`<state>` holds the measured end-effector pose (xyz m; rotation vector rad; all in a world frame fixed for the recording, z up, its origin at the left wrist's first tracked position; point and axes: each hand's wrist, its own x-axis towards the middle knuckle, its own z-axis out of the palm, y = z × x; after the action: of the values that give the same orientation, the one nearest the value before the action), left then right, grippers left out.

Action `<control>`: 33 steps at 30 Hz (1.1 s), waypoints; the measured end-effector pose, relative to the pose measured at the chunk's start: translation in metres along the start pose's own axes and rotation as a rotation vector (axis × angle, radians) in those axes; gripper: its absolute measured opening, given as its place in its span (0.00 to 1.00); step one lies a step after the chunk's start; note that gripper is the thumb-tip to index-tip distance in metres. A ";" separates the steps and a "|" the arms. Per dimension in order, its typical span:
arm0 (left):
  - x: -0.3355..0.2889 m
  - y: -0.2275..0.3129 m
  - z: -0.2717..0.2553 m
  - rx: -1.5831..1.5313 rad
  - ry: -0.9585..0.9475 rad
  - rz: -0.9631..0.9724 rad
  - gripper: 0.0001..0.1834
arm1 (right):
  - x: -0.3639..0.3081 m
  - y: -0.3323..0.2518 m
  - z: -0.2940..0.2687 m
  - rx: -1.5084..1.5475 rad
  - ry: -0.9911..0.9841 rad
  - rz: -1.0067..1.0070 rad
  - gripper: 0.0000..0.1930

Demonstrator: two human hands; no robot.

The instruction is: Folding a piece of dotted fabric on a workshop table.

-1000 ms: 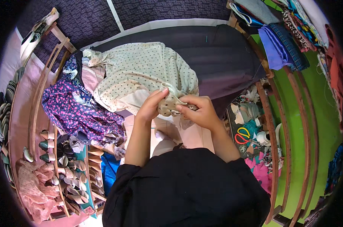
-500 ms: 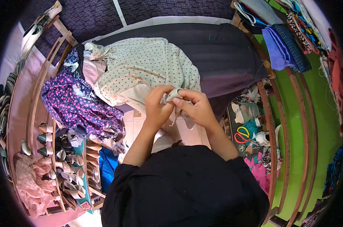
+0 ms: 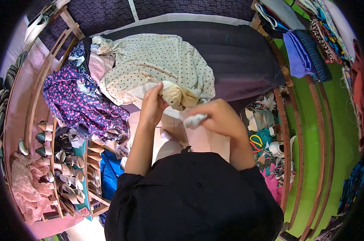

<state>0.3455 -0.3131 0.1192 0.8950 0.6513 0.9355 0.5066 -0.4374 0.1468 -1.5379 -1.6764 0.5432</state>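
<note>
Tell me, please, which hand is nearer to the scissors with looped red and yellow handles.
Right: the right hand is up and left of the scissors in the picture; the left hand is farther left, beside the cream dotted cloth.

- In front of me, a dark-covered table (image 3: 240, 60) carries my dotted cream fabric (image 3: 158, 60).
- At its left end lie a pink cloth (image 3: 98, 67) and a navy floral fabric (image 3: 77, 102), which hangs over my side.
- On my left, a wooden rack (image 3: 86, 168) holds rows of shoes (image 3: 74, 161).
- To my right, scissors (image 3: 262, 147) lie on fabric scraps (image 3: 263, 120).
</note>
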 end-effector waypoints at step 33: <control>-0.094 0.061 -0.030 1.192 -0.237 0.769 0.19 | -0.008 0.058 0.119 0.028 0.239 -0.053 0.17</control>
<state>0.2543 -0.3678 0.1667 2.3989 0.6419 1.0469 0.4506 -0.4121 0.0290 -1.4715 -1.5156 0.3383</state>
